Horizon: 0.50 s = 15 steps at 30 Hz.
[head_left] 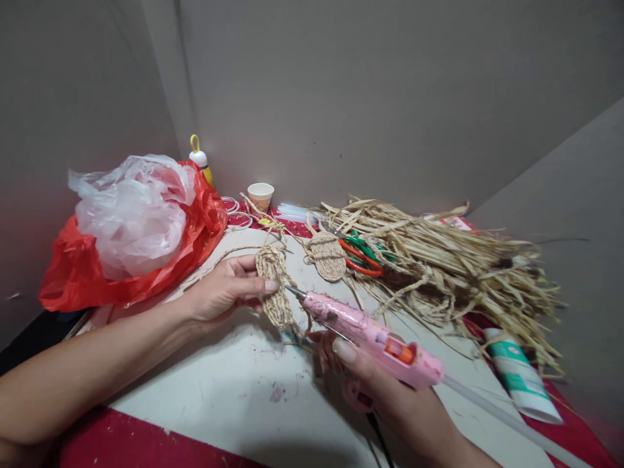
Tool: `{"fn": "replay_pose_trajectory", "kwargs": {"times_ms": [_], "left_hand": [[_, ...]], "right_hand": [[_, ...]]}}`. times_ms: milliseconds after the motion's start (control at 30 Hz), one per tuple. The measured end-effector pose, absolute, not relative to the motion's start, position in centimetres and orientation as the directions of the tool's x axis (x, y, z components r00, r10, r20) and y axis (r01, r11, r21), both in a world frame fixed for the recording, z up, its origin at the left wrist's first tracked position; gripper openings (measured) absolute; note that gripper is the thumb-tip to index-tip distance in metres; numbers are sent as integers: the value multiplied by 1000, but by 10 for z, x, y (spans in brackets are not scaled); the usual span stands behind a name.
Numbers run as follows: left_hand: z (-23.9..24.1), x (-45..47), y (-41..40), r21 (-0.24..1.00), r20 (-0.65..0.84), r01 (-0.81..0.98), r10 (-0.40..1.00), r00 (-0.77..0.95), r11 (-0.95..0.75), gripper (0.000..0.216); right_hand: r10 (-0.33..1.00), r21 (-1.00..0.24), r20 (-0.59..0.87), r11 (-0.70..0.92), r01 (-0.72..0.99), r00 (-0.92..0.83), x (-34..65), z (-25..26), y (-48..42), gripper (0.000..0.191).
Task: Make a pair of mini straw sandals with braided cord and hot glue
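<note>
My left hand (pixel 234 286) is closed on a woven straw sole (pixel 275 305), thumb across its face and fingers behind it. From the sole's top a braided straw cord (pixel 219 253) trails left. In my right hand (pixel 375 377) is a pink hot glue gun (pixel 365 325) with an orange switch and a clear glue stick running out of its back. The gun's metal nozzle points left, at the sole's right edge; I cannot tell whether it touches. Just behind lies a second coiled straw sole (pixel 327 257), beside orange-handled scissors (pixel 363 260).
A large bundle of dry straw (pixel 414 240) spreads across the right. A white-and-green roll (pixel 521 374) lies at the right edge. Red and clear plastic bags (pixel 136 221) are heaped at left, near a yellow-topped bottle (pixel 199 156). A paper cup (pixel 260 195) and glue sticks (pixel 295 212) stand behind.
</note>
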<state>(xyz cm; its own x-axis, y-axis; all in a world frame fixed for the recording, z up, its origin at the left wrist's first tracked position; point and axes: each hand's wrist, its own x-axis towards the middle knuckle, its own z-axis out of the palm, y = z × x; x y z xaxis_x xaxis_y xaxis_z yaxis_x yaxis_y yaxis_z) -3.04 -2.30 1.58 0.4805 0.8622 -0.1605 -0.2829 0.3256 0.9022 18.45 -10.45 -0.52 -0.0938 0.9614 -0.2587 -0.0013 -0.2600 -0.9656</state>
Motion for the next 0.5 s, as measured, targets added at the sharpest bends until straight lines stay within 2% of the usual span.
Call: {"fn": "replay_pose_trajectory", "kwargs": {"times_ms": [500], "left_hand": [[16, -31, -22, 911, -142, -285, 877, 458, 297, 19]], "right_hand": [[954, -961, -274, -275, 8, -121, 185, -5, -106, 47]]}}
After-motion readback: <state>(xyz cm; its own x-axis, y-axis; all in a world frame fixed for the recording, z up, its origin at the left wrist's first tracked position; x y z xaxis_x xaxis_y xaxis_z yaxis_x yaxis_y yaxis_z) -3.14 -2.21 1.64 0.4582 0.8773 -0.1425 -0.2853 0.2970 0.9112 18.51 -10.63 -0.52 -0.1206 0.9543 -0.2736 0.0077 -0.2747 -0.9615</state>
